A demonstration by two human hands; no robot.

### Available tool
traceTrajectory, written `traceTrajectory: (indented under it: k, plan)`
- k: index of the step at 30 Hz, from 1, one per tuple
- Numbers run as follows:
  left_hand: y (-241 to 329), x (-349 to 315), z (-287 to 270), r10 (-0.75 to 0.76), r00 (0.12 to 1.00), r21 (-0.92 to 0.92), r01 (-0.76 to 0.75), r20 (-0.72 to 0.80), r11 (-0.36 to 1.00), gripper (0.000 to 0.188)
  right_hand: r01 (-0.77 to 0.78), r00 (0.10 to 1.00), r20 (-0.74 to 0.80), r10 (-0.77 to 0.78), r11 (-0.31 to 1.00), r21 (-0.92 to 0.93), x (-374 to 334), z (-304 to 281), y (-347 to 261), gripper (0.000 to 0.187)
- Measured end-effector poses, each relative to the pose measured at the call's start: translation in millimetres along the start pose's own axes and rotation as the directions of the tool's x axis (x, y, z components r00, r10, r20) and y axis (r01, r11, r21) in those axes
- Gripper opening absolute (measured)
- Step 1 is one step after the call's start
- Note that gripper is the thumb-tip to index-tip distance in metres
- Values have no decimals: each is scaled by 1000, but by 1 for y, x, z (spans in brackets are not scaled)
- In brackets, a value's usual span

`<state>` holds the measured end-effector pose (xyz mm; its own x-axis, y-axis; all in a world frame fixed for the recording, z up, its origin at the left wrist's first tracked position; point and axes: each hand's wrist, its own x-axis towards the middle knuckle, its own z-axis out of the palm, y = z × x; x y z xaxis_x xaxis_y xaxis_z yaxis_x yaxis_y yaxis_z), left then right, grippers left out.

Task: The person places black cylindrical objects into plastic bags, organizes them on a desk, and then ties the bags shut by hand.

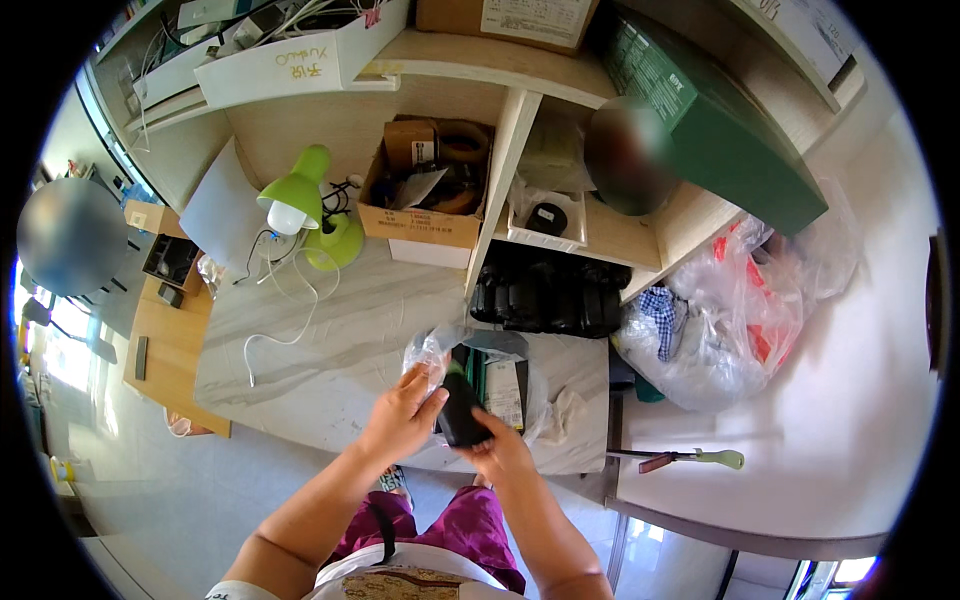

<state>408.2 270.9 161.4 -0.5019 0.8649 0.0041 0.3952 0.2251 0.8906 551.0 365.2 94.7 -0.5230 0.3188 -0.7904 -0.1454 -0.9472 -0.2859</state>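
A black, rounded, elongated object [462, 408], whose kind I cannot make out, is tilted over the near edge of the marbled table [300, 350]. The fingers of my right hand [498, 447] close round its lower end. Just left of it, my left hand [400, 412] pinches the crumpled edge of a clear plastic bag [428, 348], its thumb close to the black object. Inside or behind the bag's mouth lie dark green items and a box with a white printed label [505, 392]. A crumpled whitish wrapper [566, 416] lies right of them.
A green desk lamp [300, 190] with loose cables stands at the back left. Beside it is an open cardboard box [425, 215]. Black bundled items [550, 295] fill the low shelf. At right are plastic bags [720, 310] and a green-handled tool [700, 458] at the white counter's edge.
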Motion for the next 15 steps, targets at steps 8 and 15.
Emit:
traceTrajectory:
  k: [8, 15]
  plan:
    - [-21, 5, 2, 3, 988, -184, -31, -152, 982, 37, 120, 763, 363, -535, -434, -893, 77, 51, 53, 66]
    - [0, 7, -12, -342, 939, -531, 309, 39, 789, 41, 357, 658, 746, -101, -831, -427, 67, 31, 22, 41]
